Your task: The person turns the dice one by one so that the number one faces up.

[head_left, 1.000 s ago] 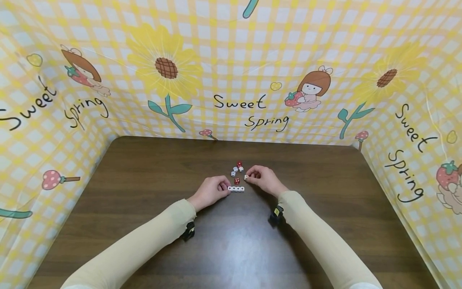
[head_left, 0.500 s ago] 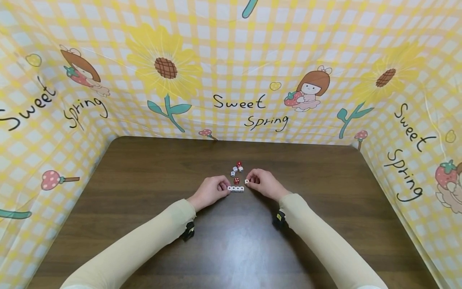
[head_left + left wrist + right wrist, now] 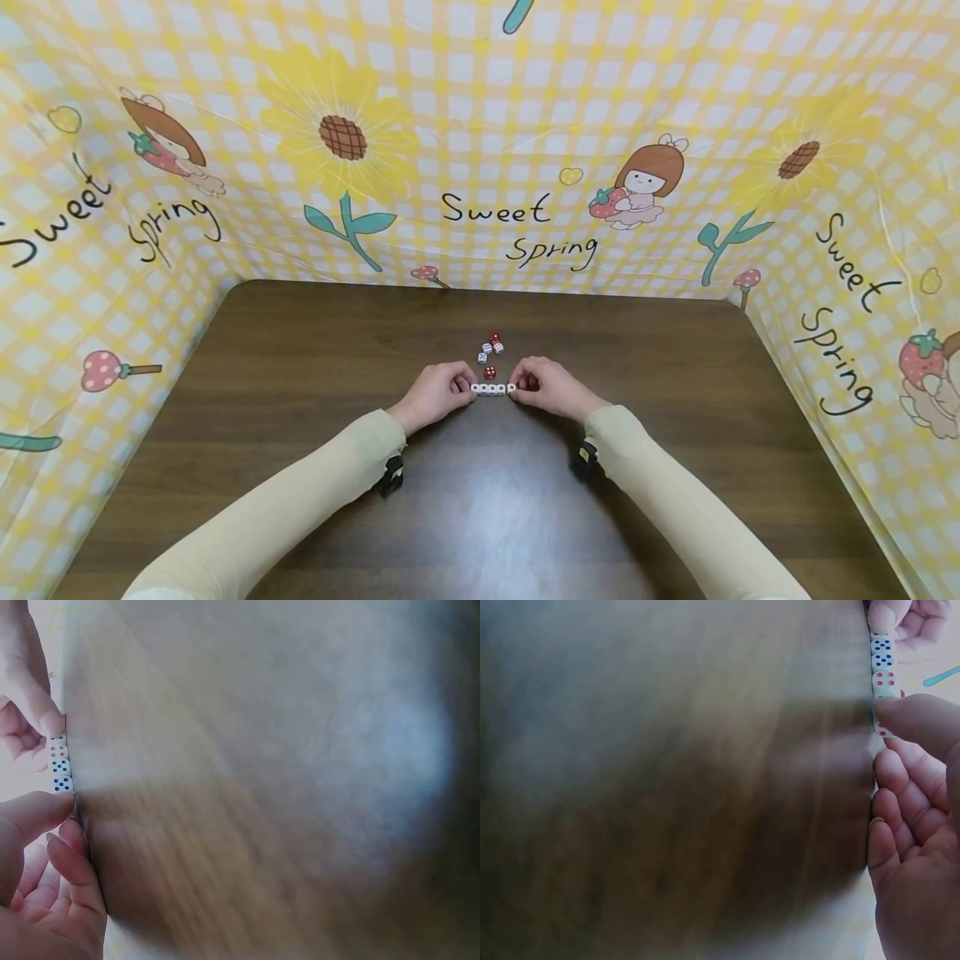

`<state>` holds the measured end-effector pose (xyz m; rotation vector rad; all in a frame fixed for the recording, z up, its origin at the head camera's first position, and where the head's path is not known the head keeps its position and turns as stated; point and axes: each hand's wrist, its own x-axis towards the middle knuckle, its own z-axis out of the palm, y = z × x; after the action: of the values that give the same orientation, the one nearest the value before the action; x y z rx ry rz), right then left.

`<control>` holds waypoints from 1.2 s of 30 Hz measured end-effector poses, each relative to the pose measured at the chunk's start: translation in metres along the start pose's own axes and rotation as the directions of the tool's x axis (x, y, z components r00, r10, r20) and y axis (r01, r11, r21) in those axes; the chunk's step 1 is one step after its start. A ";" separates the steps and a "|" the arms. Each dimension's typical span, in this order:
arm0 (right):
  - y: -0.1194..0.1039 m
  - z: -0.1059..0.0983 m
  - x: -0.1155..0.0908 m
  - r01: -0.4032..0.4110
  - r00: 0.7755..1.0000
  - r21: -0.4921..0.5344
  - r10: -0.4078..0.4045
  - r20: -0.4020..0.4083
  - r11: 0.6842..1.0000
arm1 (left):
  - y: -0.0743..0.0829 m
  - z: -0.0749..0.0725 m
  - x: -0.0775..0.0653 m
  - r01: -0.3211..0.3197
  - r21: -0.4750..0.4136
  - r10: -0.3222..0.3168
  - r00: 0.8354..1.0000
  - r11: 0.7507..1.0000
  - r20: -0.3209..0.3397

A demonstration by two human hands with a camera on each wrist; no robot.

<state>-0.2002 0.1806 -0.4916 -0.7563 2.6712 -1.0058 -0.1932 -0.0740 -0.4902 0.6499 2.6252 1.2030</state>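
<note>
A short row of white dice point(image 3: 491, 389) lies on the brown table, dots facing the person. At its left end my left hand point(image 3: 437, 395) holds the end die between thumb and fingers; the thumb partly hides it in the left wrist view. My right hand point(image 3: 551, 388) pinches another white die point(image 3: 512, 388) just off the row's right end. In the right wrist view the right thumb point(image 3: 919, 720) covers much of that die, beside a die with red dots point(image 3: 885, 679). Behind the row sits a red die point(image 3: 490, 372).
Farther back are several loose dice: white ones point(image 3: 482, 358) and another red die point(image 3: 495, 337). The wooden table point(image 3: 315, 333) is walled on three sides by a yellow checked cloth point(image 3: 480, 150). A black wrist camera point(image 3: 392, 475) sits under the left sleeve.
My right hand has brought its white die toward the person, from beside the loose dice down to the row's right end. The left hand has stayed at the left end.
</note>
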 end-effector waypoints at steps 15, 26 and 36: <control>0.004 -0.003 0.000 0.031 0.999 -0.019 -0.031 0.012 0.999 | 0.003 0.001 0.005 -0.001 0.021 0.001 1.000 1.000 0.004; 0.003 -0.003 -0.001 0.057 0.998 -0.023 -0.057 -0.001 0.998 | 0.002 -0.006 0.009 0.081 -0.040 -0.078 0.995 0.996 0.057; 0.003 0.000 0.000 0.046 0.999 -0.039 -0.046 0.017 0.998 | -0.010 -0.013 0.028 0.138 -0.064 -0.136 0.990 0.988 0.023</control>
<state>-0.2009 0.1827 -0.4941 -0.8339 2.6785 -0.9562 -0.2251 -0.0754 -0.4889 0.4589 2.5562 1.2295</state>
